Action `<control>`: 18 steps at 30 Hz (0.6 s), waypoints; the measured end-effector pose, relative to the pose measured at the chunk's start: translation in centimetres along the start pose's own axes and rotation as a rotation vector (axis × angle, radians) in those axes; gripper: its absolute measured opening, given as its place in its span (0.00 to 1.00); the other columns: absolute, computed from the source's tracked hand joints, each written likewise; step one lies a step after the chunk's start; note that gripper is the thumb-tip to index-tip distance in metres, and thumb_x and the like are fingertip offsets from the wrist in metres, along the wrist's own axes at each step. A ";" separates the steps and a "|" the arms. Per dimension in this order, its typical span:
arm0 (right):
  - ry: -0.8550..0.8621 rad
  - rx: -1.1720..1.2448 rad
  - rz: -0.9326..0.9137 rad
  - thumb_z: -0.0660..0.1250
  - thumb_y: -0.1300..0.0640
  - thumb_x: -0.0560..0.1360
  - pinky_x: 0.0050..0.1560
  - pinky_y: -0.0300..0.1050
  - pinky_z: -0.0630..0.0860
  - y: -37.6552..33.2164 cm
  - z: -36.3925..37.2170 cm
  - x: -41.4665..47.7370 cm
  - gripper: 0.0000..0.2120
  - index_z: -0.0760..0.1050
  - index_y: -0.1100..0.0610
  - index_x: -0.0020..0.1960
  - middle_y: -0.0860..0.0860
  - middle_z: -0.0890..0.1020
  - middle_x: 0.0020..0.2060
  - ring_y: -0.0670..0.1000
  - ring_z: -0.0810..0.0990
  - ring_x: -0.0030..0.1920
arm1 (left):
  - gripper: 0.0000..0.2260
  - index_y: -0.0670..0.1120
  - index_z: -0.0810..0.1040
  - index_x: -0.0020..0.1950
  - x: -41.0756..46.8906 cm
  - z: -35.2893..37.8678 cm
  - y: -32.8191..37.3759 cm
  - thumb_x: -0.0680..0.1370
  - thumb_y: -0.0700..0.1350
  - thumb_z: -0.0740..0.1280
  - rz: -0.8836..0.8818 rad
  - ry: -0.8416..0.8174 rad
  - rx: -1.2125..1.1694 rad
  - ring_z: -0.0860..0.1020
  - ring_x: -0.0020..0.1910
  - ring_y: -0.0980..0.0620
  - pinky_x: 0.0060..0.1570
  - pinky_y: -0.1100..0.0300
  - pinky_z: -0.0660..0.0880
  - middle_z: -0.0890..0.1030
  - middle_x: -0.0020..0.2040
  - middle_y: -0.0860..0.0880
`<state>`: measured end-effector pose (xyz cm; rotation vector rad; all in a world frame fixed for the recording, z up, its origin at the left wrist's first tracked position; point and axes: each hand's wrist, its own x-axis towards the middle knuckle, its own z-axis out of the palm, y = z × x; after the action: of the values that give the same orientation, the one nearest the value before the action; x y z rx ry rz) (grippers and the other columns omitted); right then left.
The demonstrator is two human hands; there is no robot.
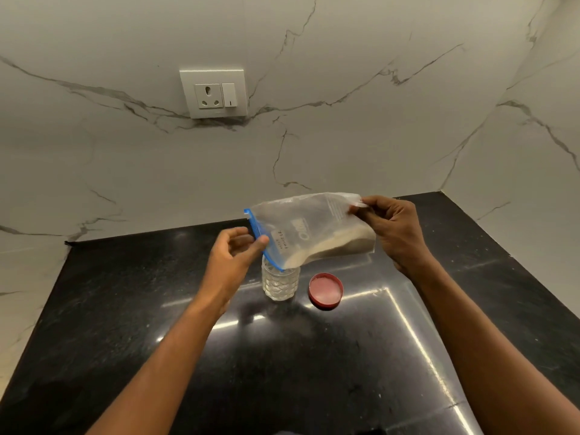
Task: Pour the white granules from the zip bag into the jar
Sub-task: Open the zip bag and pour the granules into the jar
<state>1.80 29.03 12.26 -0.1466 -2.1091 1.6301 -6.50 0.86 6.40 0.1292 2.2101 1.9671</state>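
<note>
Above the black tabletop (pixel 125 309), near its far edge, the zip bag (pixel 314 229) is held tilted, its blue-zippered mouth lowered to the left over the open top of the clear jar (pixel 280 284). The mouth end is pinched by the left hand (pixel 233 255), thumb against the zipper strip, while the raised far-right corner of the bag is gripped between the fingers of the right hand (pixel 390 229). The white granules (pixel 332 246) are seen lying along the lower side of the bag, sloping toward the mouth. The red lid (pixel 325 291) lies upturned just to the right of the jar.

The pouring step is judged to be in hand; whether granules are already falling cannot be told. A steeper lift of the right corner is called for next, with the mouth kept centred over the jar's narrow opening so that nothing is spilled onto the tabletop.
</note>
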 end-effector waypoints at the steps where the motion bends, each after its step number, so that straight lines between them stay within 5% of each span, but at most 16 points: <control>1: -0.006 -0.015 -0.009 0.73 0.55 0.77 0.58 0.57 0.83 -0.1 0.2 0.0 0.08 0.86 0.56 0.53 0.53 0.89 0.47 0.58 0.87 0.51 | 0.19 0.51 0.77 0.66 0.0 0.1 -0.5 0.77 0.52 0.76 -0.021 -0.057 0.002 0.84 0.55 0.56 0.50 0.63 0.81 0.84 0.57 0.52; 4: -0.024 -0.081 -0.047 0.70 0.60 0.81 0.56 0.52 0.83 -0.4 0.6 0.1 0.07 0.86 0.60 0.55 0.55 0.88 0.49 0.57 0.86 0.51 | 0.06 0.50 0.83 0.58 0.7 0.3 -1.4 0.81 0.45 0.73 0.014 -0.081 -0.013 0.86 0.52 0.60 0.49 0.65 0.84 0.88 0.50 0.55; 9: 0.055 -0.232 -0.165 0.67 0.60 0.83 0.45 0.36 0.78 -0.7 1.9 -0.1 0.08 0.85 0.57 0.56 0.47 0.86 0.43 0.41 0.82 0.42 | 0.05 0.49 0.83 0.57 1.6 0.4 -1.8 0.83 0.42 0.70 0.033 -0.120 -0.084 0.87 0.54 0.56 0.50 0.63 0.84 0.89 0.53 0.52; 14: 0.134 -0.358 -0.285 0.66 0.63 0.83 0.51 0.51 0.83 -0.3 2.5 -0.6 0.10 0.83 0.60 0.61 0.53 0.87 0.46 0.53 0.86 0.47 | 0.05 0.49 0.82 0.58 1.8 0.6 -1.8 0.83 0.42 0.69 0.047 -0.124 -0.103 0.87 0.55 0.56 0.50 0.63 0.84 0.88 0.54 0.51; 18: 0.141 -0.352 -0.268 0.66 0.61 0.83 0.48 0.36 0.79 -0.2 2.2 -0.8 0.09 0.83 0.60 0.61 0.50 0.86 0.44 0.40 0.83 0.46 | 0.06 0.48 0.82 0.58 1.8 0.7 -1.6 0.83 0.41 0.69 0.066 -0.123 -0.121 0.86 0.56 0.57 0.49 0.65 0.83 0.87 0.56 0.50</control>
<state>1.61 26.75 11.86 -0.0837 -2.1798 1.0593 -8.02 1.65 4.58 0.3013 2.0299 2.0614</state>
